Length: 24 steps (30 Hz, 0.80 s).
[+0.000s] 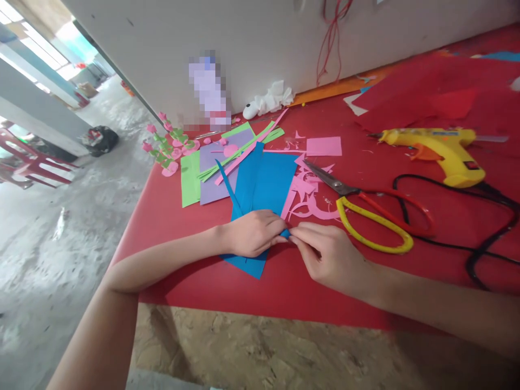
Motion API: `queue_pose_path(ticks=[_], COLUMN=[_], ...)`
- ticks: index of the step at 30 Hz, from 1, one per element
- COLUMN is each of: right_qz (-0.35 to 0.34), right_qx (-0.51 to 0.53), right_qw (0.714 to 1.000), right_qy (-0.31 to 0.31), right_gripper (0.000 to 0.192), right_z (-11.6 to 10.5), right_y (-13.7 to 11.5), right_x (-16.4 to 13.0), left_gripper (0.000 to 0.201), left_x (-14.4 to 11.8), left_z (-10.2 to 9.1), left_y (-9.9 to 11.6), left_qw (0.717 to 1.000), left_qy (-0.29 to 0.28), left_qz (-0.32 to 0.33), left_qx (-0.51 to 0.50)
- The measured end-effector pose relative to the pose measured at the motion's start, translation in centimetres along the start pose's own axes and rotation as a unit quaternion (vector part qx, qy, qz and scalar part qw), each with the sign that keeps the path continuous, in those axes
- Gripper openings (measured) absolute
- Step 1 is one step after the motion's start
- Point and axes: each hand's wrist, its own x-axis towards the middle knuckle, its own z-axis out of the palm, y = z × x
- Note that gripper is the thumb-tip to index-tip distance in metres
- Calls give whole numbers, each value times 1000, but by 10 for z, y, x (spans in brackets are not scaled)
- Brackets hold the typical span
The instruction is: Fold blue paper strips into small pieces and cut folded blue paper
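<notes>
Between the fingertips of both hands is a small blue paper piece [285, 233], mostly covered by the fingers. My left hand [257, 233] is closed on its left side, and my right hand [327, 252] pinches it from the right. A narrow blue paper strip [228, 184] sticks out behind my left hand; whether it joins the pinched piece is hidden. Blue paper sheets [273, 181] lie beneath my left hand. Pink paper scraps [311, 200] are scattered just beyond my right hand, beside scissors [345, 189] with one red and one yellow handle.
A yellow glue gun [442, 146] and its black cord [471, 260] occupy the right of the red table [195, 281]. Green paper [190, 181], purple paper [215, 187] and pink paper flowers [168, 143] are at the left. A white figure [268, 100] lies by the wall.
</notes>
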Motion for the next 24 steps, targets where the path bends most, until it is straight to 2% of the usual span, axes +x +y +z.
queue_pose_path(ticks=[12, 18, 24], right_qz=[3, 13, -37], right_qx=[-5, 0, 31], right_qw=[999, 999, 998], right_qy=[34, 42, 41], right_gripper=[26, 25, 23], right_z=[2, 3, -11], right_y=[-3, -3, -3], right_x=[2, 3, 5], left_gripper=[48, 45, 42], left_x=[1, 1, 3], left_z=[1, 1, -8], left_y=[1, 0, 4], left_qw=[1000, 999, 997], left_qy=[11, 34, 70], left_qz=[-5, -2, 14], left_qx=[3, 7, -5])
